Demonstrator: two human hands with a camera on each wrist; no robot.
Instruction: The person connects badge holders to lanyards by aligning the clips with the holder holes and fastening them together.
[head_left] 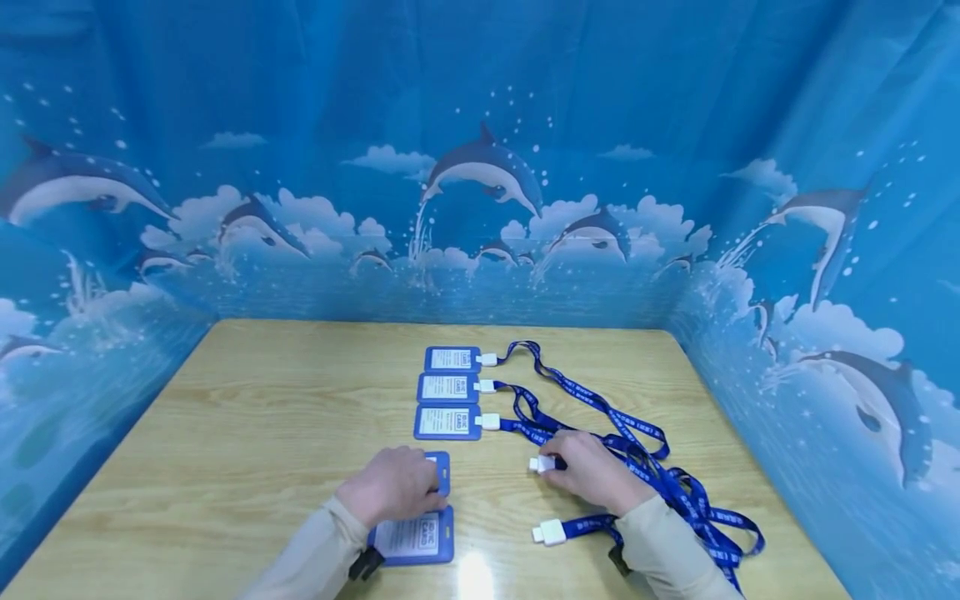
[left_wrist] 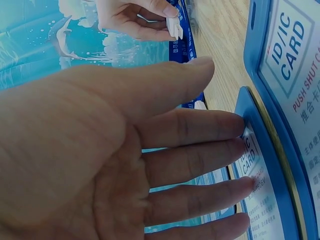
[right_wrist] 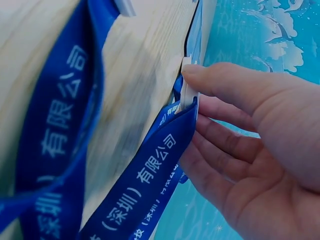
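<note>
My left hand [head_left: 396,486] lies over a blue ID card holder [head_left: 443,468]. In the left wrist view its fingers are nearly straight, and their tips touch the face of that holder [left_wrist: 265,210]. A second blue holder [head_left: 420,540] lies nearer me, partly under the wrist. To the right, my right hand [head_left: 591,471] pinches the white plastic clip [head_left: 540,464] of a blue lanyard between thumb and fingers. The right wrist view shows the clip [right_wrist: 188,95] edge-on, with the printed strap [right_wrist: 150,175] hanging from it. A gap separates this clip from the holder at my left hand.
Farther back, three blue card holders [head_left: 447,422] lie in a column, each joined to a white clip and lanyard. Another loose clip [head_left: 550,532] lies near the front. Tangled blue straps [head_left: 693,504] spread over the table's right side. A dolphin-print curtain [head_left: 480,283] surrounds the wooden table [head_left: 262,400].
</note>
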